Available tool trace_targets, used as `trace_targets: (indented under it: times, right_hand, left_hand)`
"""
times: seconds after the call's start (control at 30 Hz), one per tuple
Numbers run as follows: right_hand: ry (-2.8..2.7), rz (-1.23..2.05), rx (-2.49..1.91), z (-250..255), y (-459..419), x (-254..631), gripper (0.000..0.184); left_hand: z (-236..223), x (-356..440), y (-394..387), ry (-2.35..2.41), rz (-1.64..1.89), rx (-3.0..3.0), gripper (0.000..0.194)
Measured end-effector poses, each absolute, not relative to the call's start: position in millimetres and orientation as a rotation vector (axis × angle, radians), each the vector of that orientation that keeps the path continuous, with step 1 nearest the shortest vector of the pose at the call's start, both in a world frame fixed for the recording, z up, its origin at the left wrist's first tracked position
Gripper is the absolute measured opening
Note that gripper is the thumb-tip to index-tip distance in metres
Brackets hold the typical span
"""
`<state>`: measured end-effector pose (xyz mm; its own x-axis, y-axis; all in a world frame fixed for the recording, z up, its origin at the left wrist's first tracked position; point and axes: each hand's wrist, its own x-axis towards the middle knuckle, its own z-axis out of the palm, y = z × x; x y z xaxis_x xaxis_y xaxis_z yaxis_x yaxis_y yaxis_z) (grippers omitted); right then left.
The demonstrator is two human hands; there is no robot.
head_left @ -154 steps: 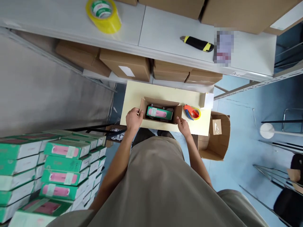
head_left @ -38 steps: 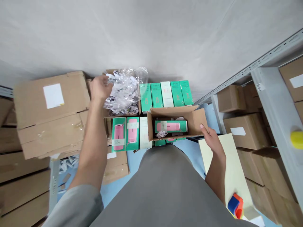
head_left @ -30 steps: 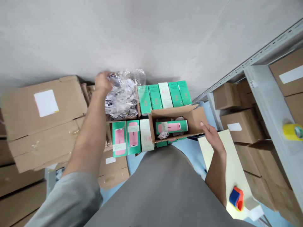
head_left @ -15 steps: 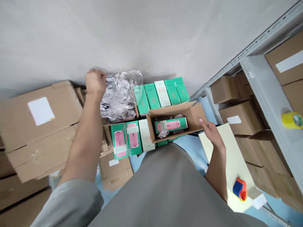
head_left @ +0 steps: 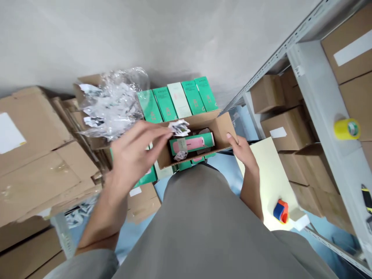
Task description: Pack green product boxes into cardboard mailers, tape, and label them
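Note:
My right hand (head_left: 241, 150) grips the right end of a small open cardboard box (head_left: 222, 130) held in front of me. Inside lies a green carton with a pink bottle picture (head_left: 192, 143), with bits of crumpled paper beside it. My left hand (head_left: 136, 151) pinches a crumpled scrap of printed paper (head_left: 179, 127) at its fingertips, just over the box's left rim. Behind my left hand a clear plastic bag of crumpled paper (head_left: 109, 104) sits in a brown carton.
Rows of green cartons (head_left: 177, 99) stand against the wall behind the held box. Large brown boxes (head_left: 37, 155) are stacked at the left. Metal shelving (head_left: 319, 116) with boxes and a yellow tape roll (head_left: 346, 129) is at the right. A cream table (head_left: 271, 182) carries a tape dispenser (head_left: 280, 211).
My left hand has come away from the plastic bag with a paper scrap and moved right to the held box. My right hand keeps its hold on the box.

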<state>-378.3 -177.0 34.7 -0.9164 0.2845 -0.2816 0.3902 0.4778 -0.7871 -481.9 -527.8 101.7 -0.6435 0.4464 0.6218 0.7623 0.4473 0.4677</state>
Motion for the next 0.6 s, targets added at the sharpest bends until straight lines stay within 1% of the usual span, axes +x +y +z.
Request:
trace_targets:
  times: [0.1, 0.2, 0.33, 0.4, 0.43, 0.5, 0.6]
  right_hand:
    - [2.595, -1.438, 0.557, 32.9, -174.0, -379.5, 0.073]
    - [2.572, -1.480, 0.532, 32.2, -172.7, -379.6, 0.074]
    - [2.562, -1.525, 0.517, 30.1, -173.4, -378.3, 0.074]
    - [2.568, -1.535, 0.524, 28.4, -174.6, -377.3, 0.073]
    - [2.571, -1.538, 0.527, 27.5, -175.3, -376.6, 0.073]
    - [2.572, -1.539, 0.534, 26.4, -177.2, -373.9, 0.071]
    - [2.578, -1.547, 0.612, 27.5, -180.3, -363.5, 0.069]
  left_hand:
    - [92.4, -468.8, -500.1, -2.507, -1.036, -1.203, 0.019]
    - [84.8, -467.1, -495.4, -2.630, -0.979, -1.125, 0.029]
    - [75.2, -448.2, -515.3, -2.683, -0.952, -0.541, 0.043]
    - [64.8, -431.3, -528.3, -2.773, -1.004, -0.186, 0.052]
    - [58.4, -422.7, -533.8, -2.820, -1.062, -0.025, 0.053]
    - [46.2, -408.0, -541.4, -2.891, -1.208, 0.201, 0.044]
    - [37.6, -397.2, -544.9, -2.896, -1.370, 0.273, 0.035]
